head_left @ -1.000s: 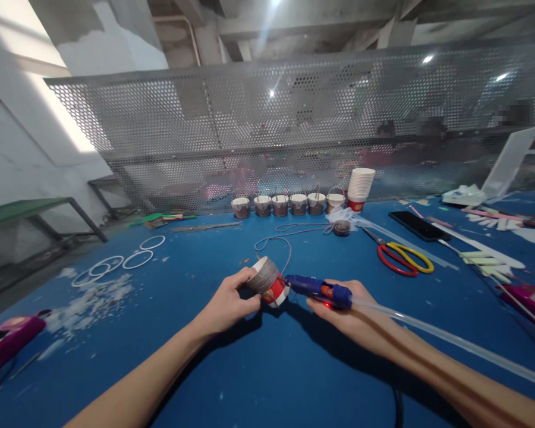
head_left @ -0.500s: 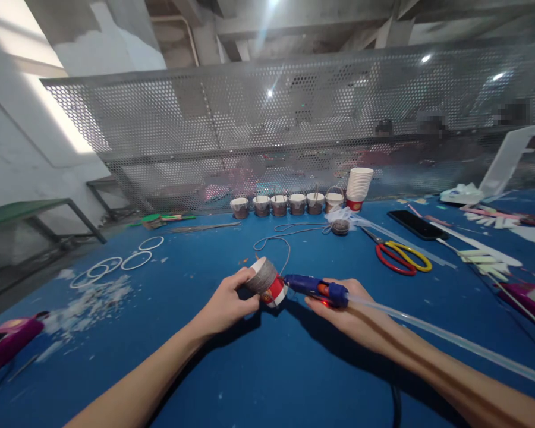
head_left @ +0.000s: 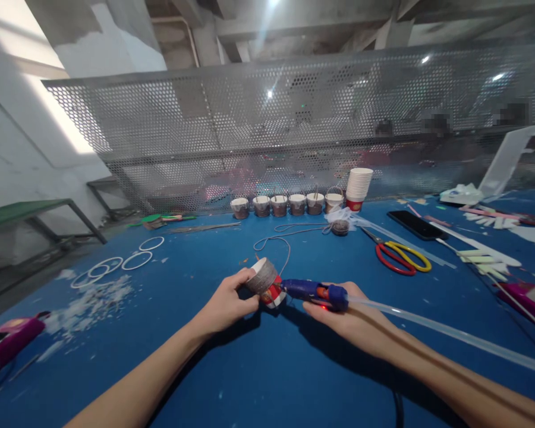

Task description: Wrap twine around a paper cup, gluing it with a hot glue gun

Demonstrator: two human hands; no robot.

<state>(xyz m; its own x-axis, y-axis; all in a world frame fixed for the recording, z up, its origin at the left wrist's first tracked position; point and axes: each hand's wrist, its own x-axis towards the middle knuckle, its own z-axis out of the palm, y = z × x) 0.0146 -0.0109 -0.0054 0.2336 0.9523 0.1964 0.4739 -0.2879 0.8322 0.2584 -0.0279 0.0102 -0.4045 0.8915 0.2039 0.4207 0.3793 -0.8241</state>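
**Hands, cup and glue gun at a blue worktable**

Left hand (head_left: 226, 303): fingers curled around a paper cup (head_left: 264, 282) lying on its side, part-wrapped in grey twine, red band at the base; held just above the table, centre foreground. Right hand (head_left: 350, 315): closed around a blue glue gun (head_left: 314, 291), nozzle touching the cup's red end; a clear glue stick (head_left: 450, 336) trails from the rear along the forearm.

Surface: blue table (head_left: 267, 374), speckled with white scraps (head_left: 89, 303) at left, beside white rings (head_left: 120, 258). Far edge: row of small wrapped cups (head_left: 285, 205), stack of white cups (head_left: 359, 187). Right: red-and-yellow scissors (head_left: 403, 258), black phone (head_left: 417, 224). Near left edge: magenta tool (head_left: 11, 339). Loose twine (head_left: 279, 238) runs between the cup and the far row.

Room: perforated metal screen (head_left: 294, 131) behind the table, bare concrete ceiling, white wall at left.

Change from half a second ago: gun nozzle closer in against the cup; cup tipped slightly lower. All else unmoved.
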